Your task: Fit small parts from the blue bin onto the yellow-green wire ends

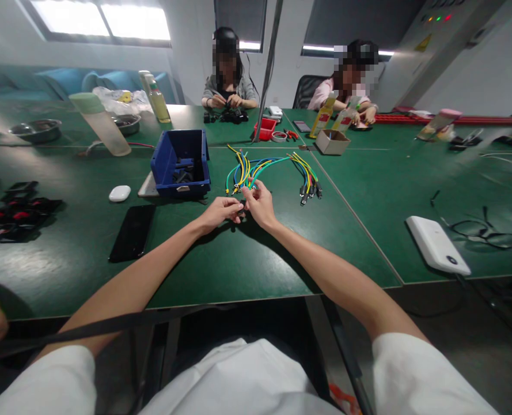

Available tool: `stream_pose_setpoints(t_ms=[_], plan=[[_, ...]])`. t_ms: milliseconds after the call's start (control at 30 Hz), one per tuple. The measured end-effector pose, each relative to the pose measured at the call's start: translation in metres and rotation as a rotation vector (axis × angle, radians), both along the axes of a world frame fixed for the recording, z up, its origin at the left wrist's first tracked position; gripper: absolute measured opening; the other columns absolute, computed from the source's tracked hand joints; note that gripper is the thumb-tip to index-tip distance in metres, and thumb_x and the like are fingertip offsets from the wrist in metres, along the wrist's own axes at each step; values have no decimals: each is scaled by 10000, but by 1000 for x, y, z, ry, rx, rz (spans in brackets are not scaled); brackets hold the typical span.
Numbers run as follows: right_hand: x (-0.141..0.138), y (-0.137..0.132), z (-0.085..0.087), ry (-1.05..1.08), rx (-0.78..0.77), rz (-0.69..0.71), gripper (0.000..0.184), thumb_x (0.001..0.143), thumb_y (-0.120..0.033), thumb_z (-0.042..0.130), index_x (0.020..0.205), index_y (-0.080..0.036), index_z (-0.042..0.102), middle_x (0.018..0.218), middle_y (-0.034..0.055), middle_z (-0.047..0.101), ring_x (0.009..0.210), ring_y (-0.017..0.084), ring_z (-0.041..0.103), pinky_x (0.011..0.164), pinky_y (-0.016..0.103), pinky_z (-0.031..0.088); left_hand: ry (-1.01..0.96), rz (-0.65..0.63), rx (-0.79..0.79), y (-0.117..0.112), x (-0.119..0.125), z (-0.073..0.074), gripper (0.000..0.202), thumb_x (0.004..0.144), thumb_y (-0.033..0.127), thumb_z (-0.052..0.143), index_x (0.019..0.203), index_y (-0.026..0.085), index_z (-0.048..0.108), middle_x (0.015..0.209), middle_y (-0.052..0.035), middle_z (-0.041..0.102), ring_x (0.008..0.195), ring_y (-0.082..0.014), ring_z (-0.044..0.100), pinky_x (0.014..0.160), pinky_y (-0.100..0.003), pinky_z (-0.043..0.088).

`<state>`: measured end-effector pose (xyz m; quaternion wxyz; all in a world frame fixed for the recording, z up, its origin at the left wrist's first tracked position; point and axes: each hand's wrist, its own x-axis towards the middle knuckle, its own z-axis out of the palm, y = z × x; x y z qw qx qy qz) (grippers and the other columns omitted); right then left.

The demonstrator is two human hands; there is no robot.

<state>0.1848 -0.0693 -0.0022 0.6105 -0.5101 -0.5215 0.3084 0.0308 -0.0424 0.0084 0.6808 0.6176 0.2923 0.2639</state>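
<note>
My left hand (222,213) is closed, with a small black part (242,206) pinched at its fingertips just above the table. Close against it, my right hand (261,203) has its fingers bent and pressed together at the same spot; what they grip is hidden. Right behind my fingers lies a loose bunch of yellow, blue and green wires (241,164) with ring terminals on some ends. A green wire (270,163) arcs down towards my right hand, but I cannot tell whether it is held. Further right rests a second bundle of wires (308,177) with black sleeved ends.
A blue bin (180,190) of black parts stands behind left, near a black phone (132,233) and white case (120,193). Black-and-red parts (18,213) lie far left. A white power bank (437,245) and glasses (486,235) are right. Two people sit opposite, beyond a metal pole (268,69).
</note>
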Motion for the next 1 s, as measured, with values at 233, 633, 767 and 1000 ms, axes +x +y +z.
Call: stream_pose_setpoints(t_ms=[233,633,767,1000], plan=[[2,1,2,12,-12,42,563,810,-478,632,1277,-181,527,602,-64,562,508,107,541,559,242,460,-50,-30,-73,2,0,-2,359,709,435,754,828,117,637,732,-51,665,574,-105,592,611,-251,473],[15,4,9,-204,-21,-135,550,832,-416,609,1313,-159,539,609,-68,543,525,105,523,577,231,437,378,229,860,-4,-5,1,296,921,335,468,1053,162,668,963,-75,712,878,-202,659,857,-329,496],[25,6,11,-342,-46,-187,550,863,-367,555,1364,-145,511,646,-47,585,493,110,549,589,239,444,444,304,1038,4,-9,-2,343,927,280,450,1196,162,626,1249,-106,637,1193,-229,562,1062,-385,408],[39,11,14,-634,-85,-323,528,833,-276,542,1343,-140,562,678,10,655,636,165,613,729,268,456,749,244,1114,15,-17,-9,469,951,401,433,1370,211,523,1512,-115,409,1408,-281,356,1145,-458,302]])
